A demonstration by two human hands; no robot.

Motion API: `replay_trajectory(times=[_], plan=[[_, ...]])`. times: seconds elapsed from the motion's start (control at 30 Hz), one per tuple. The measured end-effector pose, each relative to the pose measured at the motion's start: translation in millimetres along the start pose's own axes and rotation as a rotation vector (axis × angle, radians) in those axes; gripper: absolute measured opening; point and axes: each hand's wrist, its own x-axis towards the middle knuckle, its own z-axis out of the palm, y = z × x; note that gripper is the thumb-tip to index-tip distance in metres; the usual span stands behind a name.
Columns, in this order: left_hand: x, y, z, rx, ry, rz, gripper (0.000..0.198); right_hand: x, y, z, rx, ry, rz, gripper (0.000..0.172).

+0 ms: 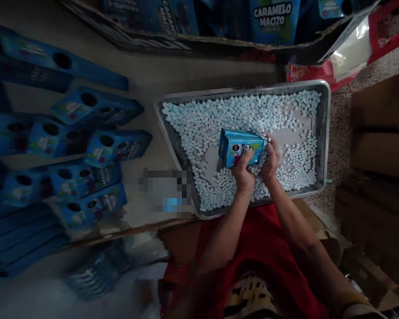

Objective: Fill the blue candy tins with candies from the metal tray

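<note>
My left hand point(244, 175) grips a blue printed candy box point(241, 148), thumb across its front face. A second blue edge shows behind the box; whether it is another box I cannot tell. At the box's right end, my right hand point(271, 159) is curled, with a few pale candies at its fingertips. How many it holds is hidden. Both hands are over a metal tray point(324, 133) spread with small, rounded, pale blue candies point(216, 115). Grey tray bottom shows through at the right and lower left of the candies.
Several blue boxes point(101, 146) with round dark holes stand on the table to the left. A cardboard carton point(219, 52) of similar packs lies along the far side. Brown cartons point(379, 164) stand at the right, and a red and clear bag point(349, 57) lies beyond the tray.
</note>
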Motion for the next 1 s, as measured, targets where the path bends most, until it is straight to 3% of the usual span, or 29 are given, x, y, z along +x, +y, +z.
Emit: replay_trajectory(times=[0.07, 0.17, 0.33, 0.47, 0.6, 0.7, 0.9, 1.0], plan=[[-6.2, 12.9, 0.2, -0.018, -0.015, -0.029, 0.055, 4.2, -5.2, 0.7, 0.151, 0.007, 0.187, 0.06], [-9.4, 41.7, -17.4, 0.089, -0.081, 0.03, 0.053, 15.4, -13.1, 4.3, 0.336, -0.062, 0.365, 0.059], [20.0, 87.6, -72.5, 0.444, -0.066, 0.336, 0.084, 24.9, -30.4, -5.2, 0.63, -0.062, 0.424, 0.052], [47.5, 101.8, -103.4, 0.767, -0.079, 0.523, 0.089, 7.2, -61.8, -18.2, 0.857, -0.075, 0.356, 0.033], [47.7, 104.2, -105.0, 0.833, -0.258, 0.706, 0.079, -14.7, -99.0, -11.8, 0.833, -0.176, 0.239, 0.037], [39.8, 102.7, -99.5, 0.814, -0.286, 0.792, 0.075, -22.7, -113.9, -3.9, 0.707, -0.198, 0.184, 0.044], [37.5, 99.8, -96.8, 0.818, -0.276, 0.759, 0.073, -21.8, -114.9, 2.4, 0.538, -0.234, 0.075, 0.058], [41.1, 100.3, -98.1, 0.829, -0.292, 0.733, 0.073, -18.7, -117.1, 7.2, 0.573, -0.251, 0.038, 0.066]])
